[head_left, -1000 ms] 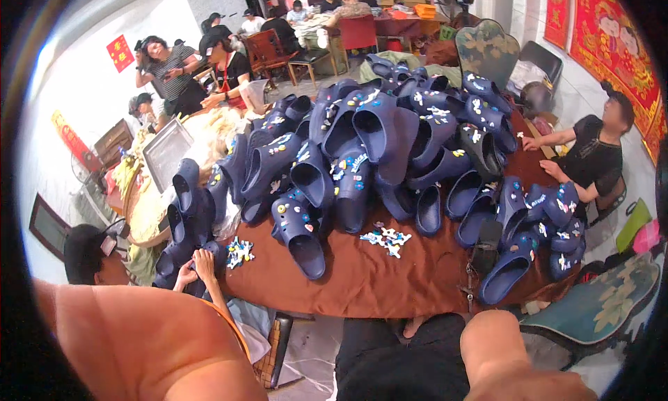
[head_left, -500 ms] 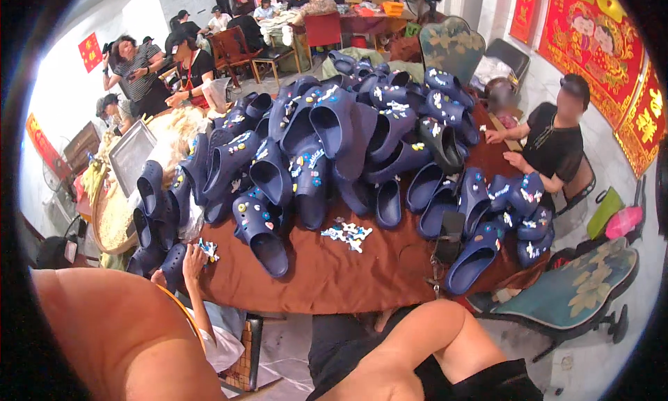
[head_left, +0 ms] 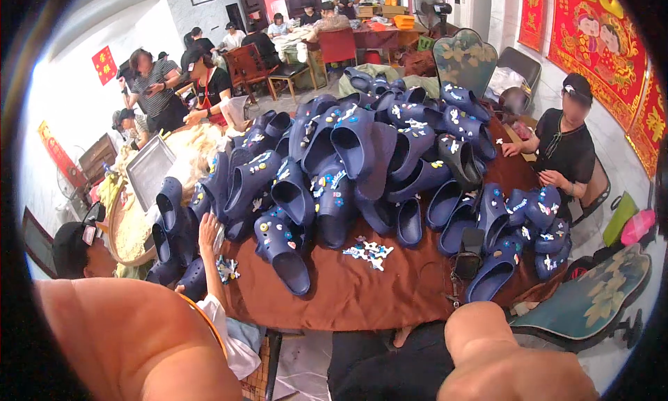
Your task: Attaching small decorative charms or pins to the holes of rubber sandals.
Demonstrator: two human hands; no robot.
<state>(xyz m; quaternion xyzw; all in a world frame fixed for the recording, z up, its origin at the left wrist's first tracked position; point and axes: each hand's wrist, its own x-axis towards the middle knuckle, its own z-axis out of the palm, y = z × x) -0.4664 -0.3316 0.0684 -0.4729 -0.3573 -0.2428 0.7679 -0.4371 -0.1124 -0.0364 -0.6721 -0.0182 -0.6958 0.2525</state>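
Note:
Large in the lower left corner is my left arm (head_left: 132,338), very close, with its hand outside the picture. My right arm (head_left: 511,366) rises at the lower right, bent and foreshortened; I see no fingers of that hand. Between and beyond them stands a table with a brown cloth (head_left: 341,303). It bears a heap of navy clogs (head_left: 334,213) decorated with small charms. One clog (head_left: 285,258) lies at the near side, beside a small pile of loose white and blue charms (head_left: 369,253). Neither arm visibly holds anything.
Another person's hand (head_left: 209,230) reaches to clogs at the left, near more charms (head_left: 226,269). A co-worker (head_left: 567,143) sits at the right. A small dark device (head_left: 467,262) stands near the table's front. A floral-backed chair (head_left: 591,293) is at the lower right.
The whole view has shifted, so the table sits lower and further right. My right arm has swung right. The left neighbour's hand has moved up toward the clogs.

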